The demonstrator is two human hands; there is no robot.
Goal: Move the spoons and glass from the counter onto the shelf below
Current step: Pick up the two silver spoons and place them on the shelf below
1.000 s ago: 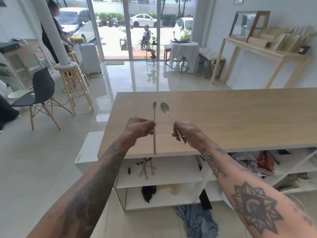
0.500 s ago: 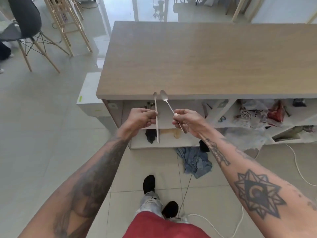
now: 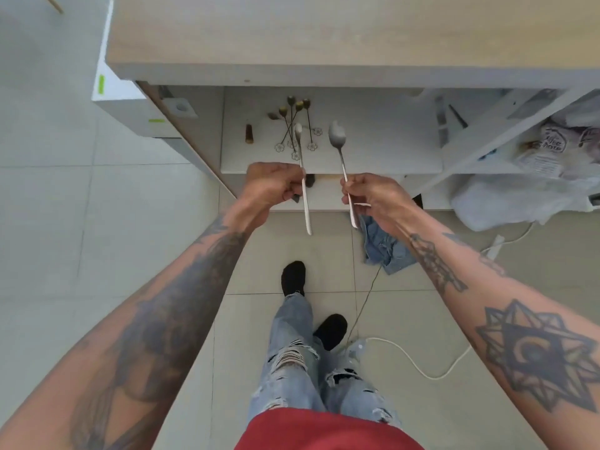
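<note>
My left hand (image 3: 271, 186) is shut on a long thin silver spoon (image 3: 302, 164), bowl pointing away from me. My right hand (image 3: 373, 198) is shut on a wider silver spoon (image 3: 339, 147). Both spoons hover in front of and just above the white shelf (image 3: 383, 147) under the wooden counter (image 3: 324, 37). Their bowls reach over the shelf's front part. No glass is in view.
Several small dark flower-headed picks (image 3: 295, 121) and a small brown cylinder (image 3: 249, 134) lie on the shelf's left part. White plastic bags (image 3: 532, 180) fill the right compartment. Denim cloth (image 3: 383, 245) and white cables (image 3: 422, 365) lie on the tiled floor by my feet.
The view has tilted further down and closer to the shelf. Both hands have lowered the spoons from counter level to the front of the shelf.
</note>
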